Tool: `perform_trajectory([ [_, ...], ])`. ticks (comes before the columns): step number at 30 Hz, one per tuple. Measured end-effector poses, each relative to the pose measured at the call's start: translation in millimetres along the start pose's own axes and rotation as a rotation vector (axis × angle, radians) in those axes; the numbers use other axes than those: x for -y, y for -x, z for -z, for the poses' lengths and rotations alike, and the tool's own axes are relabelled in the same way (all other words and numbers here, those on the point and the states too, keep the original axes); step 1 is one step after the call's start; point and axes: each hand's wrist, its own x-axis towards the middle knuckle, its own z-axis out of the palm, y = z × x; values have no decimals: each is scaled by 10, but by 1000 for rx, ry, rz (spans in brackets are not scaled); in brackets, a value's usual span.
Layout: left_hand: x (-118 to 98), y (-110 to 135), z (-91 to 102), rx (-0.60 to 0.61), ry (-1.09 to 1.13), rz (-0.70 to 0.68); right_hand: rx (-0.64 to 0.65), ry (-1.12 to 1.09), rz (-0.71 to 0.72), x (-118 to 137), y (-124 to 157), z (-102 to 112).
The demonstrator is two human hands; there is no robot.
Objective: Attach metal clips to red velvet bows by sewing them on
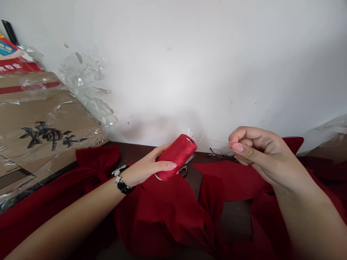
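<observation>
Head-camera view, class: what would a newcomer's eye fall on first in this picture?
The large spool of red thread comes first, gripped in the left hand near the middle of the picture. To its right, the right hand pinches a fine thread between finger and thumb. Bright red cloth spreads across the lower part of the picture, beneath both hands.

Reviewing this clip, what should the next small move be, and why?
Probably the right hand should draw more of the fine pale thread off the red thread spool in the left hand, since its thumb and forefinger pinch the thread, which stretches back toward the spool's top.
</observation>
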Motion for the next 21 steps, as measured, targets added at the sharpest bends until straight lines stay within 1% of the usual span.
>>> perform_trajectory([
  [3, 8, -3, 37, 22, -146, -22, -119, -17, -35, -4, -24, -3],
  [6, -19, -6, 36, 70, -348, -61, -174, 47, -43, 10, -34, -68],
  [8, -47, -3, 9, 80, -461, -50, -211, 78, 19, 20, -23, -114],
  [10, -70, 3, -22, 87, -565, 2, -269, 79, 102, 27, -4, -135],
  [12, -83, 9, -41, 116, -618, 32, -334, 137, 134, 31, 9, -117],
  [13, -85, 11, -42, 139, -607, 31, -344, 203, 121, 33, 11, -94],
  [14, -84, 13, -39, 154, -571, 23, -322, 278, 93, 37, 11, -64],
  [15, -81, 13, -30, 152, -511, 17, -270, 342, 64, 43, 10, -29],
  [17, -65, 12, -3, 105, -332, 30, -151, 398, 25, 64, 11, 44],
  [18, -52, 9, 14, 69, -230, 45, -128, 396, 17, 77, 16, 75],
  [19, -36, 5, 31, 34, -131, 61, -155, 389, 17, 89, 22, 101],
  [21, 0, -9, 63, 8, 40, 80, -311, 397, 41, 104, 34, 133],
])
